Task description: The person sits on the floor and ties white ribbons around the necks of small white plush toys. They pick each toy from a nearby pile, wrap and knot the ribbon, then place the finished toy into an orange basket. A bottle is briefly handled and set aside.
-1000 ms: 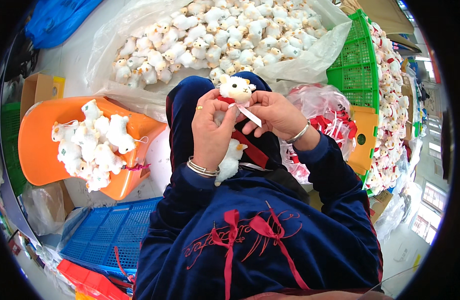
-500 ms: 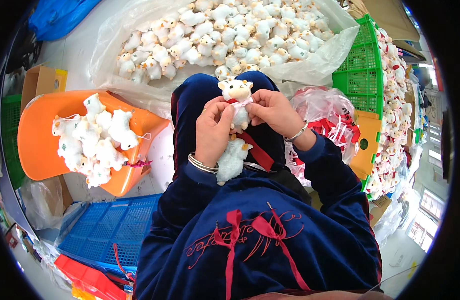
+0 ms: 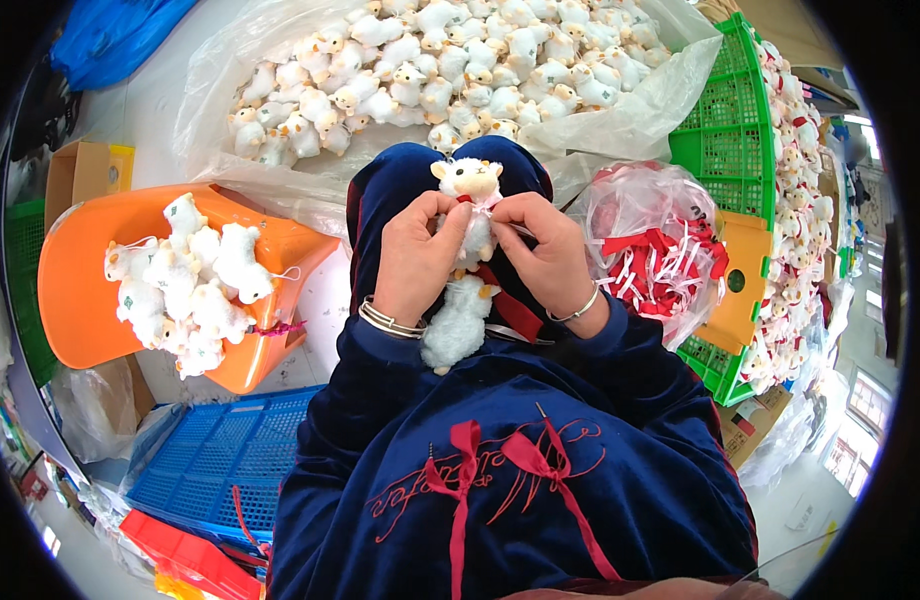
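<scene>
Between my knees a small white plush sheep [image 3: 471, 180] faces upward, with a red and white ribbon at its neck. My left hand [image 3: 412, 255] is closed, its thumb and fingers pressed to the sheep's neck by the red part of the ribbon. On the other side of the neck, my right hand [image 3: 548, 255] pinches the white ribbon [image 3: 521, 230], and a loose strand shows at the fingers. A second plush sheep [image 3: 455, 328] lies in my lap below. Beside it, a wider red band [image 3: 518, 318] rests partly hidden behind my right hand.
Ahead, a clear plastic sheet [image 3: 600, 135] carries a heap of plush sheep. An orange chair [image 3: 70, 280] at left holds several more. A blue crate [image 3: 215, 455] stands nearer. To my right are a bag of red and white ribbons [image 3: 655, 265] and a green crate [image 3: 725, 120].
My right hand has turned and drawn closer to my left, now pinching lower beside the sheep's neck. My right arm has moved in, showing more of the ribbon bag.
</scene>
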Demonstrator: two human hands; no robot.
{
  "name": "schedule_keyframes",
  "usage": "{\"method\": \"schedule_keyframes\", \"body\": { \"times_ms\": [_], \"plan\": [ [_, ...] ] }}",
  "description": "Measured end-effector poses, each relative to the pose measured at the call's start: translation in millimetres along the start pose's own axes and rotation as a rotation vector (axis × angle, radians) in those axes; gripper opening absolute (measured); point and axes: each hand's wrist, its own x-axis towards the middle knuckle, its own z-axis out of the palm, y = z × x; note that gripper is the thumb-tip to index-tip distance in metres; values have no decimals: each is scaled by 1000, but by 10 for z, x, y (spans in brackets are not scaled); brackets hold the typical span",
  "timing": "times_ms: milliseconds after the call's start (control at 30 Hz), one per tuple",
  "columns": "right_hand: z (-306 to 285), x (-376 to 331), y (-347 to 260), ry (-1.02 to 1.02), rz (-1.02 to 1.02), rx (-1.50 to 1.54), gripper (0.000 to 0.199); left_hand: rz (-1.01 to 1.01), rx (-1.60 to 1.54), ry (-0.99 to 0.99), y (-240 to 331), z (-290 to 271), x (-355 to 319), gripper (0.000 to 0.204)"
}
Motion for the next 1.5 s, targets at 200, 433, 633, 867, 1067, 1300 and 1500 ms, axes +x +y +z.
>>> {"method": "schedule_keyframes", "body": {
  "times_ms": [200,433,633,867,1067,1300,1500],
  "plan": [
    [-37,-21,110,-36,-238,-198,8,-91,-138,-23,2,0,-12,17],
    [-229,57,-35,-142,-28,-203,11,-102,-85,-52,44,-48,-37,16],
    [-154,106,-170,-102,431,24,20,52,152,-10,-7,-39,-53,17],
    [-114,223,-357,-145,577,111,20,526,723,164,171,-24,-83,22],
    [96,127,-180,-55,511,279,17,273,646,18,251,-78,-102,18],
    [143,122,-179,-18,468,358,14,252,634,3,190,-118,-47,12],
    [112,154,-110,-50,425,282,12,129,522,-14,189,-110,-1,12]
  ]
}}
